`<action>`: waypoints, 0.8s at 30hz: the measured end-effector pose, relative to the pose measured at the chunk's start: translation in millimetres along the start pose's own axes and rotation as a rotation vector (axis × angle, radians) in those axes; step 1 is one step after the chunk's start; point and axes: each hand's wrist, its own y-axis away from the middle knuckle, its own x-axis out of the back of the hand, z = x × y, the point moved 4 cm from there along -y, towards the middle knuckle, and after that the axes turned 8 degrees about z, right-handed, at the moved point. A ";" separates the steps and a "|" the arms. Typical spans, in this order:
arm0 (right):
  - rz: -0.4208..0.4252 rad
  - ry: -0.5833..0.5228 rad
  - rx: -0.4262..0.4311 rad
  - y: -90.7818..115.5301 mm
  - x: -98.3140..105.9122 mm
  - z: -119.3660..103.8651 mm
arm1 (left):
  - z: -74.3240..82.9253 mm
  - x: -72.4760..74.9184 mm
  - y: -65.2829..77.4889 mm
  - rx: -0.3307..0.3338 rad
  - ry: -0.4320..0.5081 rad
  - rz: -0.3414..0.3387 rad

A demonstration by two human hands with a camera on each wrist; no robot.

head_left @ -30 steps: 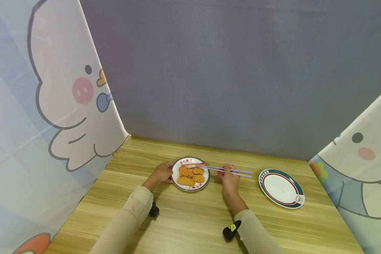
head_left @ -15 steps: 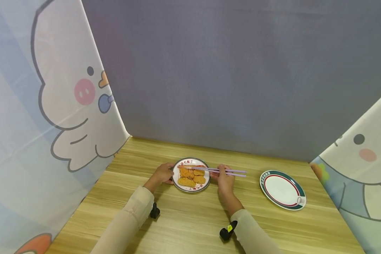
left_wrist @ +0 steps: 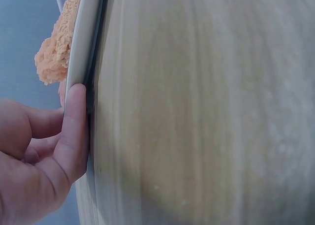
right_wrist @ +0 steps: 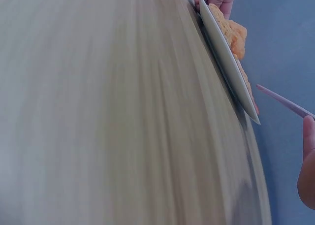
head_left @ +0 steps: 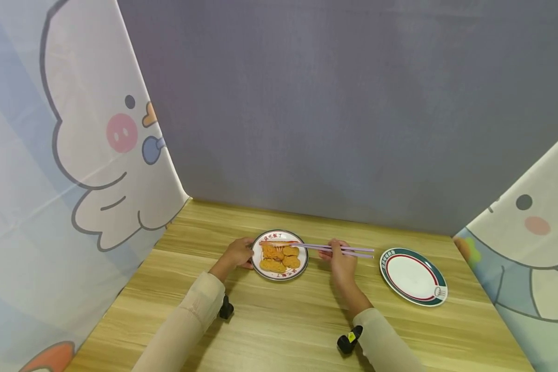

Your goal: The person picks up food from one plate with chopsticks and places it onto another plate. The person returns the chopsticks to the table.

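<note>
A small white plate [head_left: 303,261] with red lettering holds several golden fried pieces [head_left: 273,266]. Across its far side lies a long fried shrimp [head_left: 275,243] with a reddish tail. My left hand [head_left: 236,252] pinches the plate's left rim; in the left wrist view the thumb [left_wrist: 76,112] presses along the outer edge. My right hand [head_left: 343,266] grips a pair of pale purple chopsticks [head_left: 361,249], whose tips reach over the plate's right part near the shrimp. The right wrist view shows a chopstick [right_wrist: 285,101] tip apart from the food, with nothing at it.
A larger oval white plate [head_left: 411,276] with a green and red rim stands on the wooden table [head_left: 269,320] to the right. A grey cloth wall [head_left: 307,119] rises behind the table, with cartoon-printed cloths on both sides.
The chopsticks and right hand first moved left over the plate, then drew back right. The shrimp, earlier at the chopstick tips and jutting rightward, now lies further left on the plate. The left hand stayed put.
</note>
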 end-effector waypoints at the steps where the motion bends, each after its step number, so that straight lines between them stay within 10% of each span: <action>1: -0.012 0.013 0.009 -0.3 1.5 -3.2 | -0.2 0.1 0.0 0.000 0.001 0.001; 16: -0.187 0.323 0.123 1.8 26.4 -41.6 | 4.0 1.4 3.4 0.013 0.013 0.008; 24: -0.306 0.495 0.316 8.2 37.5 -51.8 | 5.9 0.8 4.6 0.018 0.020 -0.005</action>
